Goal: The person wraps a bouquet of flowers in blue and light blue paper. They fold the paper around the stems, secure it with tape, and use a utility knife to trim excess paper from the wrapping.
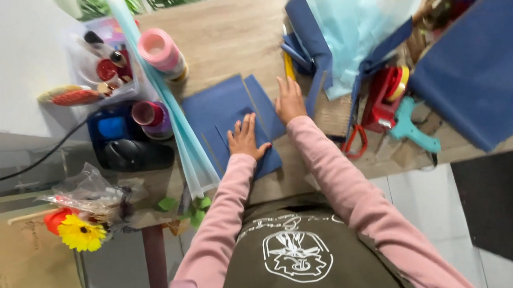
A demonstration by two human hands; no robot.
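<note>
Wooden bench fills the middle of the frame, with grey floor below and a white wall at upper left.

At lower left one yellow artificial flower lies beside crumpled clear wrap. Above it, in the upper left, a clear organiser tray holds small tools. One pink ribbon roll stands just right of the tray, and a long pale-blue film roll runs diagonally down the bench.

At centre lie the dark blue paper sheets, at least two overlapping. The left hand rests flat on the lower sheet, fingers spread and gripping nothing. The right hand presses the sheet's right edge, fingers likewise extended, holding nothing.

The paper looks light, thin and easily creased, probably somewhat slippery on the smooth wood; it would best be taken by an edge or corner, or held down with flat palms.

Right of centre one pair of red-handled scissors lies near a red tape dispenser and one teal glue gun. A pale-blue tissue bundle sits above, and a large blue sheet hangs off at right.
</note>
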